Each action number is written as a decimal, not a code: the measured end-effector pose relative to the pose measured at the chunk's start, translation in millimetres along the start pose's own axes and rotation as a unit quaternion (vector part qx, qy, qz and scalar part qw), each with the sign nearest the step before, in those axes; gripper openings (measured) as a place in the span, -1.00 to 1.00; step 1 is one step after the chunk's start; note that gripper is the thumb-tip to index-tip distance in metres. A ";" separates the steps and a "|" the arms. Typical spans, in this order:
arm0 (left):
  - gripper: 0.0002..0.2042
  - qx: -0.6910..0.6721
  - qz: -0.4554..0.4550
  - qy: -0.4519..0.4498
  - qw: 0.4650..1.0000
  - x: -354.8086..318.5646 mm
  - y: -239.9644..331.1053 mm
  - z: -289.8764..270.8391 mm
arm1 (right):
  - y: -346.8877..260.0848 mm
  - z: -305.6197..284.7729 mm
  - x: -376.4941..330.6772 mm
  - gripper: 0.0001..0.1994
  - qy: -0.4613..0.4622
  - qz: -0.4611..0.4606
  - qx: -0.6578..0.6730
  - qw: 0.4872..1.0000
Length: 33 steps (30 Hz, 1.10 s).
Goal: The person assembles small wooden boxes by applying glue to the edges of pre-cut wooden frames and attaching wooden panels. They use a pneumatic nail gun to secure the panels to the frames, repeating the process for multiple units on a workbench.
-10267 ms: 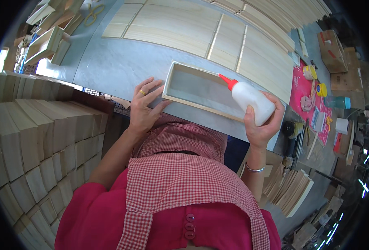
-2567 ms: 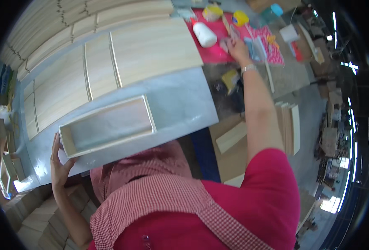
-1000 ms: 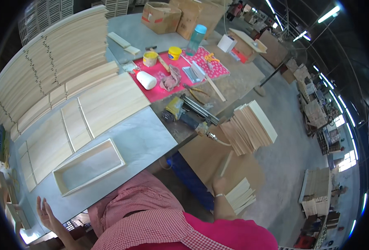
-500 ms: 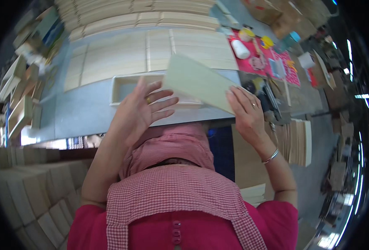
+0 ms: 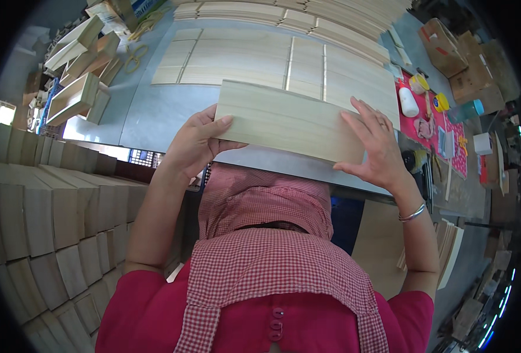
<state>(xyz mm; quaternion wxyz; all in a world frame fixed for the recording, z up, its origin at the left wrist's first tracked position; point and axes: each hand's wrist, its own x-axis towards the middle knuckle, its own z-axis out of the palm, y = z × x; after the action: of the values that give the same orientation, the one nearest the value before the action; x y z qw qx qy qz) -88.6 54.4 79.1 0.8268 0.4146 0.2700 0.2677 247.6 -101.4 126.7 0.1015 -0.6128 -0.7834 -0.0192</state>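
A pale, rectangular wooden panel (image 5: 284,122) is held tilted above the near edge of the table. My left hand (image 5: 198,138) is closed on its left end, thumb on the face and fingers curled underneath. At the right end is my right hand (image 5: 378,138), its fingers stretched apart. One fingertip lies against the face and the thumb is by the lower edge, without a visible firm grip. The shallow wooden tray seen earlier at this spot is out of sight, probably covered by the panel; whether the two touch I cannot tell.
Flat wooden boards (image 5: 243,56) lie across the table, with stacked strips (image 5: 331,32) behind. Open wooden boxes (image 5: 75,97) and yellow-handled scissors (image 5: 134,59) are at left. A white bottle (image 5: 409,103) stands on a red cloth (image 5: 458,159) at right. Wooden blocks (image 5: 37,217) are piled lower left.
The view has swung, shifting the scene rightward. The panel has turned nearly level over the tray's place. My left hand, open before, now grips its left end; my right hand has loosened its hold.
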 end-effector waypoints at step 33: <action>-0.80 0.604 0.162 0.196 0.755 13.0 -20.4 -33.8 | 16.3 47.1 5.1 -0.09 -0.036 0.034 0.045 0.998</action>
<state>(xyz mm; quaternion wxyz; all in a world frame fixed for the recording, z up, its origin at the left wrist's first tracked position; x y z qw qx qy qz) -97.6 70.9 42.0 0.2779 0.8035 0.4610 0.2543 255.8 -85.2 80.0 0.1013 -0.6338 -0.7657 0.0421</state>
